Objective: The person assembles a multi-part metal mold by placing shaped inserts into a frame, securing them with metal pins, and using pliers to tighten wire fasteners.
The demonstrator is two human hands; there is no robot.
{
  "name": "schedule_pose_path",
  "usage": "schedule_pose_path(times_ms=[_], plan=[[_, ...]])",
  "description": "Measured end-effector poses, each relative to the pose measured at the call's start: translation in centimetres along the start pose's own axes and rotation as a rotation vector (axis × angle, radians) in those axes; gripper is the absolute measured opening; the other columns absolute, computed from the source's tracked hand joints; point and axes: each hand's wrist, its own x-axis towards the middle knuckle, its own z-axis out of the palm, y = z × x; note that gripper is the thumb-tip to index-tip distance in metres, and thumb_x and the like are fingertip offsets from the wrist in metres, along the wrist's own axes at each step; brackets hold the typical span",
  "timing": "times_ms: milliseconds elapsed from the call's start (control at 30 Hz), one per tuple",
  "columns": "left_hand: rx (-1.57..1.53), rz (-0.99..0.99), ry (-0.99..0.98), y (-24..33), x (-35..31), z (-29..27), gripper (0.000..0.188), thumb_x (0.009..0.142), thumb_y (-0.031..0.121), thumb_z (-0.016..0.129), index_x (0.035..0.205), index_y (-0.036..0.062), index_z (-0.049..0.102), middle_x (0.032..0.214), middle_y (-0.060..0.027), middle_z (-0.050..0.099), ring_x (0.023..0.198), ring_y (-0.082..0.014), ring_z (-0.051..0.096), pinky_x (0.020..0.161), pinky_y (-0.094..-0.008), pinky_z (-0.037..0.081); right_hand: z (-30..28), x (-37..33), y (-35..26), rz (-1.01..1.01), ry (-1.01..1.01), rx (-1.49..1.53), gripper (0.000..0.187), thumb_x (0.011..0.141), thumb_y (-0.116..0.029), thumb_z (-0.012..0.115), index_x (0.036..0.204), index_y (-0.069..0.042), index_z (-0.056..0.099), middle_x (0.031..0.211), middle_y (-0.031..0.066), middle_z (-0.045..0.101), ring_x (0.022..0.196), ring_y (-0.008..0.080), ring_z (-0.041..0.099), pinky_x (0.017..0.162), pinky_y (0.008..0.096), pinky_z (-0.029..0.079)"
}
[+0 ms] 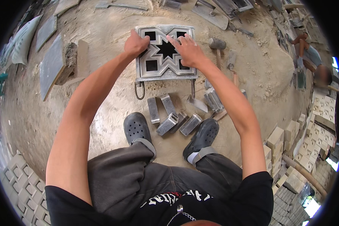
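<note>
A square grey metal mould (165, 78) lies on the sandy ground in front of me. An eight-pointed star opening is in its middle, with square openings at the corners. My left hand (136, 44) is closed at its upper left edge, the thumb toward the corner opening and the other fingers partly hidden. My right hand (188, 51) rests over the right side, fingers spread and the index finger pointing at the star's upper edge. A wire loop handle (139, 91) hangs from the near left corner. Several grey metal blocks (153, 110) lie between the mould and my feet.
A mallet (217, 44) and a small trowel (197, 103) lie right of the mould. Farther off is a large float trowel (211, 16). Flat slabs (51, 67) lean at the left. Patterned blocks (22, 188) are stacked lower left. Another person (312, 56) crouches at the far right.
</note>
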Motion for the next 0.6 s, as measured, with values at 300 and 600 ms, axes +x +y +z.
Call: schedule_pose_path(times_ms=[300, 600], plan=[[-0.138, 0.299, 0.284, -0.1, -0.8, -0.9, 0.091, 0.083, 0.061, 0.062, 0.136, -0.0104, 0.040, 0.133, -0.0309, 0.054, 0.123, -0.0390, 0.055, 0.104, -0.0408, 0.042, -4.0, -0.7, 0.6, -0.108, 0.246, -0.092, 0.090, 0.069, 0.001, 0.064, 0.151, -0.027, 0.037, 0.121, 0.0162, 0.054, 0.125, 0.0407, 0.047, 0.108, 0.0477, 0.041], [-0.883, 0.199, -0.212, 3.5, -3.4, -5.2, 0.079, 0.100, 0.056, 0.035, 0.142, -0.0107, 0.037, 0.142, -0.0274, 0.048, 0.136, -0.0364, 0.043, 0.115, -0.0456, 0.031, -6.3, -5.5, -0.8, 0.274, 0.091, 1.367, 0.090, 0.068, -0.002, 0.067, 0.152, -0.003, 0.032, 0.123, 0.0170, 0.061, 0.110, 0.0303, 0.061, 0.103, 0.0394, 0.046]])
